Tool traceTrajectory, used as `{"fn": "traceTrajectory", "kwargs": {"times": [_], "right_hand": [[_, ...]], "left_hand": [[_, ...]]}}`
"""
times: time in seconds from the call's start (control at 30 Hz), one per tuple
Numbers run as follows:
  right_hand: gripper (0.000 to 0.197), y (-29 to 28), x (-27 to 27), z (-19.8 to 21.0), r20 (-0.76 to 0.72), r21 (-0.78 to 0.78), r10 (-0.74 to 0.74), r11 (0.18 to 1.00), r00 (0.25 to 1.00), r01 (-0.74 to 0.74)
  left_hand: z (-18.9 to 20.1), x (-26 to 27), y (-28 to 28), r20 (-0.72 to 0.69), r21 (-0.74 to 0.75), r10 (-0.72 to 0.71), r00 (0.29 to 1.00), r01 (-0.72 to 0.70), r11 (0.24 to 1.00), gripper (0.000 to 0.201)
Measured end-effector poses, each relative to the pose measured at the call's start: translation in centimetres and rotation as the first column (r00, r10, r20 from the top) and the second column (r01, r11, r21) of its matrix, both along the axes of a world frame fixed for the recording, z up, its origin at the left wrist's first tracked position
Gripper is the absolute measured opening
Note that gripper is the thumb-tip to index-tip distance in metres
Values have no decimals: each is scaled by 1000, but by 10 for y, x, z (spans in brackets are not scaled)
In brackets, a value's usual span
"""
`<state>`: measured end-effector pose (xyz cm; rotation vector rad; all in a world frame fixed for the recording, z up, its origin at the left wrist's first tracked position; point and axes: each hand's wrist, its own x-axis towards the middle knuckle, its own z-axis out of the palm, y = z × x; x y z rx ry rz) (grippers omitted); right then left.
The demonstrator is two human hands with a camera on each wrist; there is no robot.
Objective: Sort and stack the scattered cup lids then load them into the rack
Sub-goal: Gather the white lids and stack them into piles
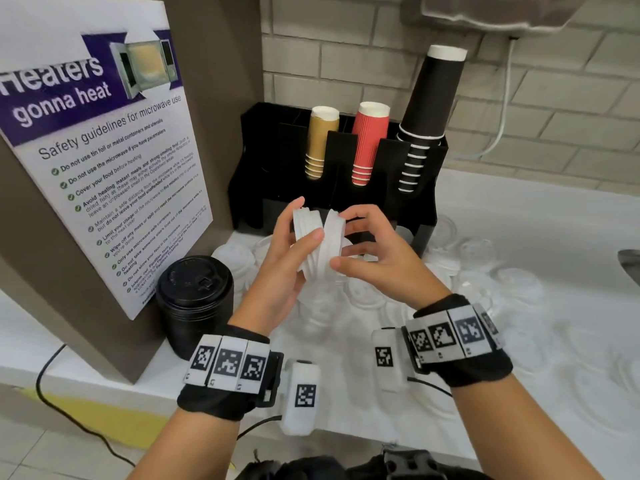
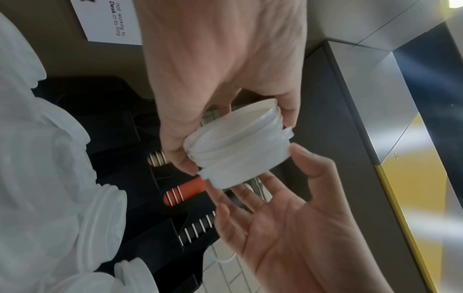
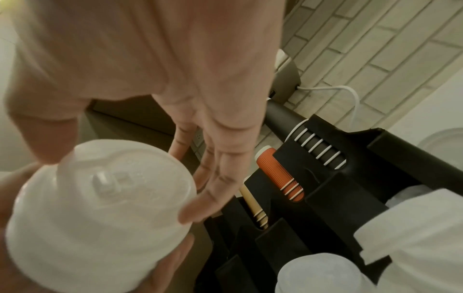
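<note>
I hold a short stack of white cup lids [image 1: 306, 247] on edge in my left hand [image 1: 304, 220], thumb across the front and fingers behind it. My right hand [image 1: 343, 239] pinches one more white lid [image 1: 333, 230] between thumb and fingertips. That lid leans against the stack's right end with a gap at the top. In the left wrist view the stack [image 2: 238, 150] sits between both hands. The right wrist view shows its top lid [image 3: 105, 194]. Behind the hands stands the black rack [image 1: 422, 202]. Loose clear and white lids [image 1: 485, 271] lie on the white counter.
A stack of black lids [image 1: 195, 299] stands at the left by the microwave poster [image 1: 104, 168]. Gold [image 1: 320, 143], red [image 1: 369, 147] and black cups [image 1: 429, 109] fill the rack's back slots. A sink edge [image 1: 630, 261] shows at far right.
</note>
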<state>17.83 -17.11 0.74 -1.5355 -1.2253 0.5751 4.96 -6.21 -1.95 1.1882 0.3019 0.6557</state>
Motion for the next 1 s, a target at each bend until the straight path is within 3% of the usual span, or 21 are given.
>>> {"fn": "traceTrajectory", "kwargs": {"times": [0.33, 0.63, 0.73, 0.8, 0.87, 1.0], "right_hand": [[57, -4, 2, 7, 14, -19, 63, 998, 998, -62], [55, 3, 3, 12, 48, -17, 106, 994, 993, -105], [54, 9, 16, 17, 44, -74, 51, 996, 998, -47], [43, 15, 29, 17, 108, -130, -54, 989, 993, 68], [38, 22, 41, 13, 266, -269, -56, 954, 962, 129], [37, 42, 32, -4, 513, -557, 294, 829, 806, 53]], "left_hand": [[1, -1, -6, -6, -2, -93, 996, 93, 996, 68], [-2, 5, -4, 30, -10, -41, 999, 42, 999, 68], [3, 4, 6, 74, -31, 59, 995, -57, 998, 58], [9, 1, 16, 112, -78, 159, 981, -151, 985, 51], [14, -3, 26, 145, -124, 224, 964, -207, 971, 54], [22, -12, 36, 168, -137, 290, 942, -269, 953, 53]]}}
